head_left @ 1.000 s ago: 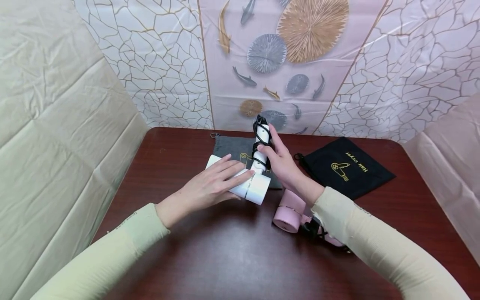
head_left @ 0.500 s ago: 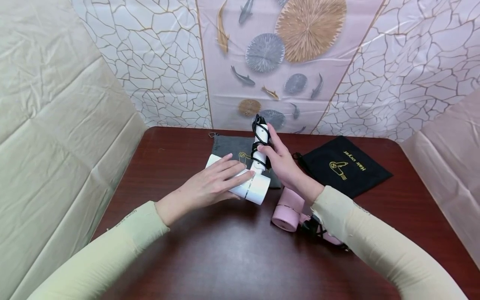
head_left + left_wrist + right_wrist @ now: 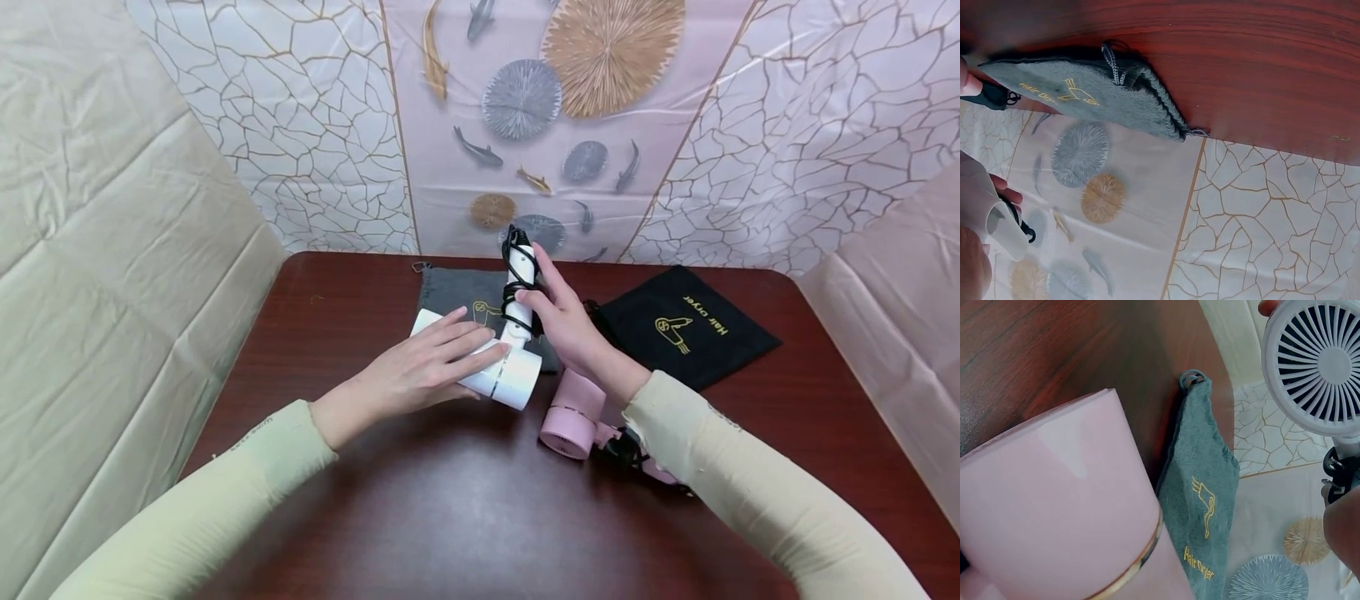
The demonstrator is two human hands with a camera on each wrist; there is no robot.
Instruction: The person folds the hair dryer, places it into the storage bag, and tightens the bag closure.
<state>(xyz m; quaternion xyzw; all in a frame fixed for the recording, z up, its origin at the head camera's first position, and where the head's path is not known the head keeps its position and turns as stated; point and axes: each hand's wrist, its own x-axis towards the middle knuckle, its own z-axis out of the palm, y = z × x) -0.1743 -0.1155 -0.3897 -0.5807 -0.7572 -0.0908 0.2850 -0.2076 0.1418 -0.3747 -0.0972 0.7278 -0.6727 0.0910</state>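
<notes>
A white hair dryer (image 3: 517,379) is raised above the table, its handle pointing up and away. My left hand (image 3: 412,367) grips the barrel from above, fingers laid across it and thumb underneath. With thumb and fingers, my right hand (image 3: 567,329) holds the handle, which has a black cord (image 3: 516,292) wound round it. The right wrist view shows the dryer's round slatted grille (image 3: 1335,365). Behind the dryer lies a grey drawstring pouch (image 3: 450,287), partly hidden by it. Below my right wrist lies a pink hair dryer (image 3: 573,412), its handle partly covered by my sleeve.
A black pouch (image 3: 693,333) printed "Hair Dryer" lies at the back right of the dark red wooden table (image 3: 450,517). Patterned cloth (image 3: 330,150) hangs behind the table's far edge, with pale cloth walls (image 3: 112,250) on both sides.
The head view has shifted slightly, so the table and backdrop sit a little further left. Both hands keep the same hold on the white hair dryer.
</notes>
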